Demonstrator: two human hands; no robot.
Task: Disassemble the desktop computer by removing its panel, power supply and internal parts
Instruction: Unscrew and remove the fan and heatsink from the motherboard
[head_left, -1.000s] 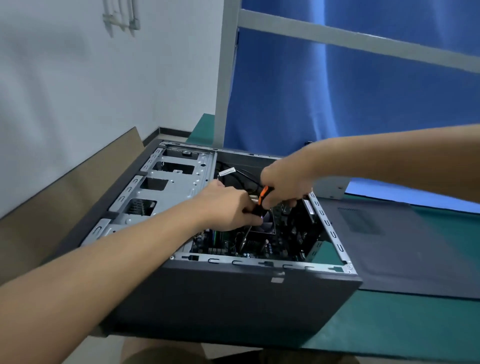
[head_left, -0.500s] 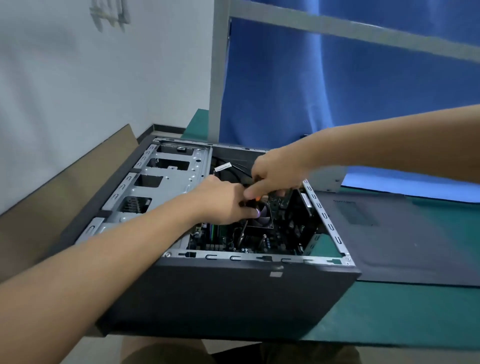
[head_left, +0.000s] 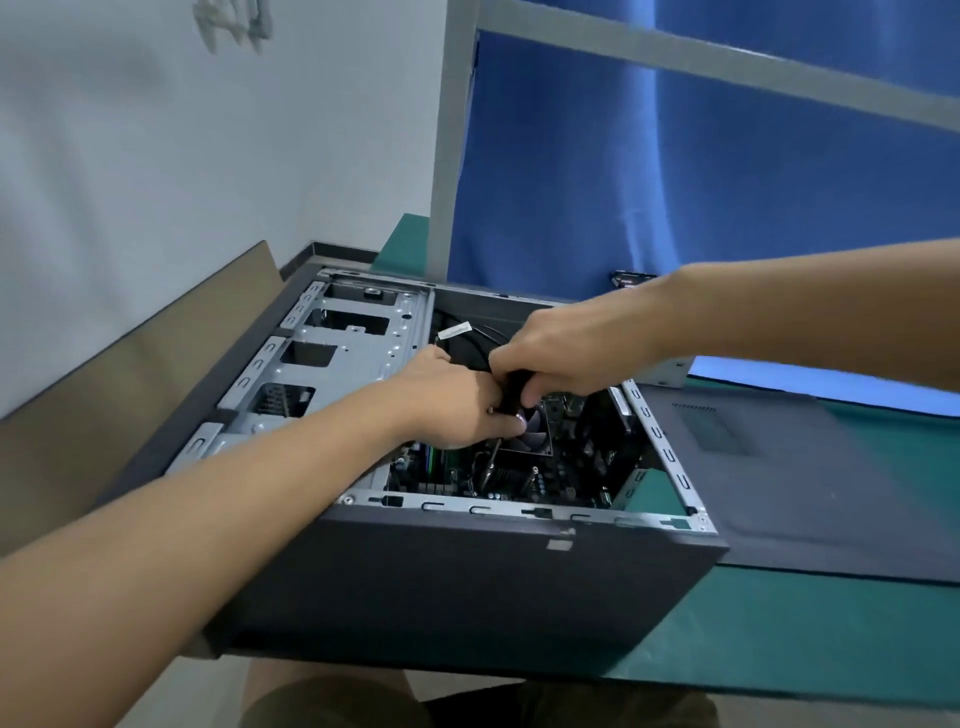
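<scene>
Right grip round screwdriver, cables behind.

— Where does the case sit?
— At the left end of the worktop, against its near edge, open side up. The side panel lies flat on the worktop just right of it.
— And inside?
— Drive cage in the left part, motherboard in the right part, fan on the board. Above the fan my right hand grips the screwdriver, my left hand just left of it.
— Left of the case?
— Cardboard, between it and the wall.
</scene>
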